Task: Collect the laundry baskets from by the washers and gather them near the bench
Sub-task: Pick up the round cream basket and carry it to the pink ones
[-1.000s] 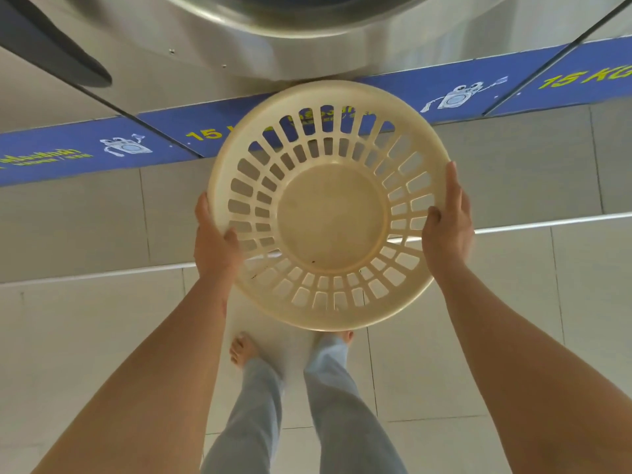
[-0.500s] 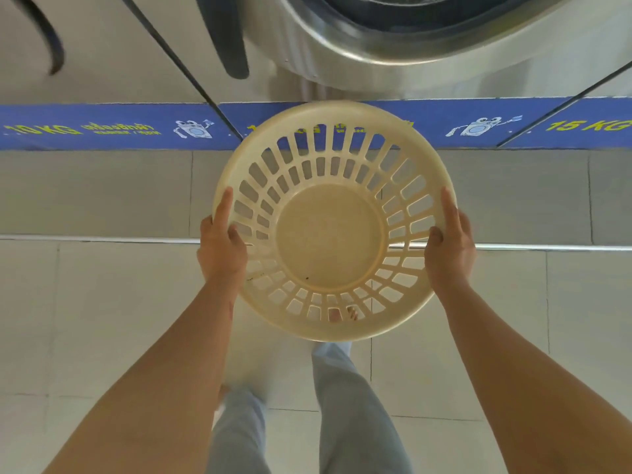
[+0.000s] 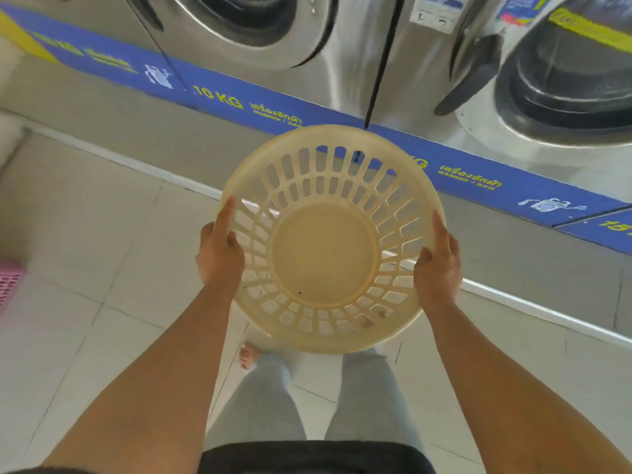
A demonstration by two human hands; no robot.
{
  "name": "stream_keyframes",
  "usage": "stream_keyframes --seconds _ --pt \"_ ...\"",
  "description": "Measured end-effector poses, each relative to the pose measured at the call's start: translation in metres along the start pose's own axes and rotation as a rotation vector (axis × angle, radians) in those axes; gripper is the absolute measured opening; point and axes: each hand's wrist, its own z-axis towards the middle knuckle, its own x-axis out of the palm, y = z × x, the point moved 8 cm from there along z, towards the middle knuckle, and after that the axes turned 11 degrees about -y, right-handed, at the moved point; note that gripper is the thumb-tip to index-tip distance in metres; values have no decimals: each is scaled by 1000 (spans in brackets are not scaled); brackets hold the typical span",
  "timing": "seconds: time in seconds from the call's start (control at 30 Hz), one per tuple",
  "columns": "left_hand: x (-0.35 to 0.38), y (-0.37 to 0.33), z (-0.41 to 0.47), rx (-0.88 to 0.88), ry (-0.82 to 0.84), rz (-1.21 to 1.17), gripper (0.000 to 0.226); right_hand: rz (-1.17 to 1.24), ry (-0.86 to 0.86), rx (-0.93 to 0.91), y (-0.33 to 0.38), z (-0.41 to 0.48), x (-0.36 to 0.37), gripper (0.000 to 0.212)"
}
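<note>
Steel washers (image 3: pixel 260 39) line the tiled floor (image 3: pixel 102 234) while the left hand (image 3: pixel 219 254) and right hand (image 3: pixel 437 268) clasp opposite rims of an empty cream basket (image 3: pixel 325 254), held in mid-air, likely light, stiff, best gripped there.

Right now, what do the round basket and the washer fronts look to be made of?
Cream basket: moulded plastic, matte, slightly translucent; slotted walls and solid base, held at the rim by the left hand and right hand. Washer fronts: probably brushed stainless steel, judging by their grey sheen and soft reflections.
</note>
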Motion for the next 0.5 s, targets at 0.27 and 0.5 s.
stream_keyframes --seconds 0.27,0.5 --pt "-141 146 30 -208 -120 -78 63 8 114 -244 148 -102 63 74" --pt "-234 249 59 -323 -272 -106 63 7 238 -431 271 -178 131 71"
